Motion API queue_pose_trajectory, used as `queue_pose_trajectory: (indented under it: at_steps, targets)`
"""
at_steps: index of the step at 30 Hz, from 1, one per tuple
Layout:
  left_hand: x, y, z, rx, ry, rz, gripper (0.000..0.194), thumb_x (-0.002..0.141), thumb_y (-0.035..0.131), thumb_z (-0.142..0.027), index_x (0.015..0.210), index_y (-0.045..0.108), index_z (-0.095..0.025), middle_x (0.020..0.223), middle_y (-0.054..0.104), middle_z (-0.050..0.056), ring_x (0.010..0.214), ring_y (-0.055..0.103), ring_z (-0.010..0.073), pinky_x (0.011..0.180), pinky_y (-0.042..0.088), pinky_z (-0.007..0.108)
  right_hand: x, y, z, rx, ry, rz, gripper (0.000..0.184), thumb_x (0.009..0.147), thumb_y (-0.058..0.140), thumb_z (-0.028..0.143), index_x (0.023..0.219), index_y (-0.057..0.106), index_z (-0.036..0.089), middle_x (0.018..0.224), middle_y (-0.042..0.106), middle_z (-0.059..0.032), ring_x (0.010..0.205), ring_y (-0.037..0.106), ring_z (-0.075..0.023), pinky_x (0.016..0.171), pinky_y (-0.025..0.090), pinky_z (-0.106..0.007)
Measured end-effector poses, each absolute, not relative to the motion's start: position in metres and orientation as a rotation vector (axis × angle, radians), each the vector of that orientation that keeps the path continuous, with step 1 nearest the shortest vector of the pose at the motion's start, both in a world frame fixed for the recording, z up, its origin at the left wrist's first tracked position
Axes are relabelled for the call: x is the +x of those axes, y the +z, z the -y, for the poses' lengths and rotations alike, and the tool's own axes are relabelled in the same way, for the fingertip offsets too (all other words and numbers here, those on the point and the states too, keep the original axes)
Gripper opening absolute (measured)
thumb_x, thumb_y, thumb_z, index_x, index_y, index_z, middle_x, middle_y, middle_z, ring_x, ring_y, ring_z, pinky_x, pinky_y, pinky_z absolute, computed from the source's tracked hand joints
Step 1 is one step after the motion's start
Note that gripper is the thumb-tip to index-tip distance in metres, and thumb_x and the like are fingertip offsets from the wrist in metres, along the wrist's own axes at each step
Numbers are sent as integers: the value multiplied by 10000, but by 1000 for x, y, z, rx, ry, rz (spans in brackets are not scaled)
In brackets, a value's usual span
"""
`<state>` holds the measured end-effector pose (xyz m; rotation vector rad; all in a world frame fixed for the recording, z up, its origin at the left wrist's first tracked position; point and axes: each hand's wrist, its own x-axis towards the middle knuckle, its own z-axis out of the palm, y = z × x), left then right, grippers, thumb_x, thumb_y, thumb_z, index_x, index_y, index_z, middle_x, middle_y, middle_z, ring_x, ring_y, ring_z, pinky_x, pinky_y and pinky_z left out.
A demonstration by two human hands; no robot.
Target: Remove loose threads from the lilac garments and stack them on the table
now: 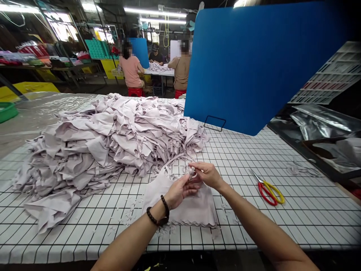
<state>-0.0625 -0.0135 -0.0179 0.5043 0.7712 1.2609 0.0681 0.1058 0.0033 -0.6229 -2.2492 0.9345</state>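
Note:
A pale lilac garment point(187, 210) with thin straps lies flat on the table in front of me, its zigzag edge towards me. My left hand point(182, 189), with dark bead bracelets at the wrist, is closed in a pinch on a strap near the garment's upper edge. Close against it, my right hand point(208, 174) also pinches the strap point(193, 170) between thumb and fingertips. The exact spot where the fingertips meet is small and partly hidden. Scissors point(267, 191) with one red and one yellow handle lie open on the right.
A large heap of matching garments point(121, 131) fills the left and back of the white checked table point(242, 233). A blue board point(248, 67) stands behind on a black wire stand point(214, 123). Small fabric scraps point(129, 210) are scattered around. Several people sit at another table beyond.

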Motion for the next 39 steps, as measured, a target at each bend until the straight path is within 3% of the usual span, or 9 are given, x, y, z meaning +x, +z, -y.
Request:
queue_pose_trajectory:
  at_steps: [4,9,13,17,22,25,29,33,39]
  targets:
    - [-60,-20,11,489,1264,-811,366,859,601,-405,1081,601,-114,1079,656,137,790,669,142,708,524,240,70,-10,-107,-618,738,2358,369,858,460,114,1143,666,226,1034,702,-57,904,661,-160,806,543,-300]
    - [-56,-25,14,489,1202,-874,385,833,637,-403,1092,589,-122,1073,665,138,776,680,137,698,534,233,76,1,-110,-691,624,2440,401,781,442,21,1014,716,199,1067,683,-85,1013,597,-218,904,473,-403]
    - [-52,-26,15,565,1122,-924,462,804,625,-505,1054,601,-117,1012,687,141,740,690,154,680,538,252,82,26,-96,-578,997,2487,323,837,485,120,1073,677,227,1209,614,-61,1141,522,-215,972,416,-383]
    - [-46,-27,17,667,1051,-1002,530,776,611,-573,975,634,-82,903,706,156,728,686,182,682,539,293,84,38,-92,-460,1507,2724,307,879,529,347,1142,631,225,1084,661,-50,954,604,-183,812,473,-289]
    - [-42,-34,18,646,1019,-1069,560,758,599,-607,936,611,-76,829,700,141,676,679,172,653,537,293,84,30,-107,-568,1457,2867,322,833,576,464,937,660,170,822,657,-32,738,573,-147,626,429,-234]
    - [-41,-43,20,707,1025,-1132,561,806,504,-629,934,584,-88,799,681,110,608,661,153,580,523,269,86,25,-118,-605,1557,2837,314,804,606,466,817,634,153,763,647,-26,704,562,-137,598,415,-224]
    - [-42,-50,27,1022,1067,-1445,466,853,470,-561,1089,557,-169,705,617,2,441,556,107,439,432,226,93,16,-131,-687,1742,2747,286,788,618,426,800,630,141,764,657,-34,710,580,-137,622,430,-231]
    - [-43,-51,29,1265,998,-1674,333,856,521,-433,1092,556,-201,554,518,-70,406,484,94,472,379,220,99,7,-137,-743,1810,2735,227,774,613,350,795,655,128,719,649,-27,648,555,-118,604,421,-229]
    - [-42,-47,25,1369,921,-1766,229,820,567,-360,978,583,-194,566,510,-56,523,506,120,538,358,226,100,4,-134,-831,1639,2804,220,733,650,296,895,703,156,735,685,-25,667,595,-139,622,439,-237]
